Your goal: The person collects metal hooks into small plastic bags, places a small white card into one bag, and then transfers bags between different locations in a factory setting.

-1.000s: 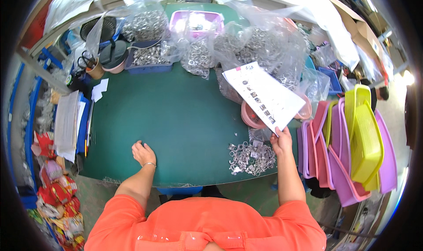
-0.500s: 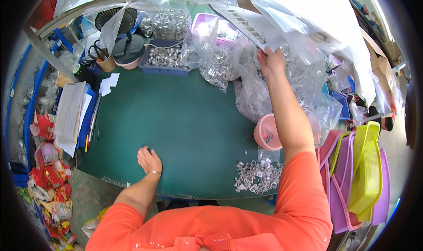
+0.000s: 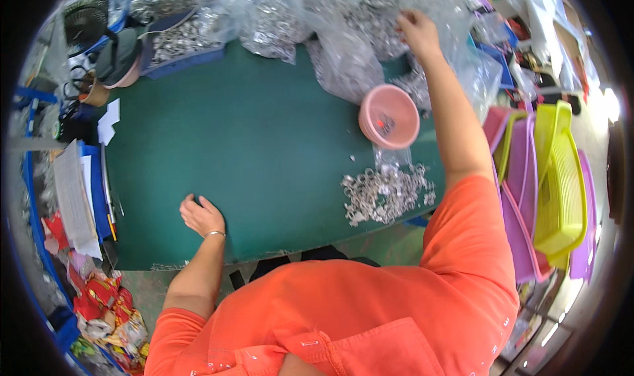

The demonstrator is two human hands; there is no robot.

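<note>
My left hand (image 3: 202, 216) rests on the green tabletop (image 3: 257, 138) near its front edge, fingers stretched out and nothing in them. At the far right my right hand (image 3: 421, 34) is over clear plastic bags (image 3: 383, 29) of small silvery metal parts. Its fingers are curled together, and I cannot make out what, if anything, is between them. Below it stands a pink plastic bowl (image 3: 389, 115) with a few small metal pieces inside. A loose pile of small metal rings and clips (image 3: 384, 194) lies on the table nearer me, beside my right arm.
A blue tray of metal parts (image 3: 181, 49) stands at the back left, beside a dark-lidded pink container (image 3: 120, 59). Papers and a blue folder (image 3: 82, 194) line the left edge. Stacked purple and yellow-green plastic baskets (image 3: 555, 184) are at the right, red packages (image 3: 109, 297) lower left.
My right hand has left the printed sheet it was touching and come down over the bags. The view has tilted down and shifted right. My left hand stays on the table.
</note>
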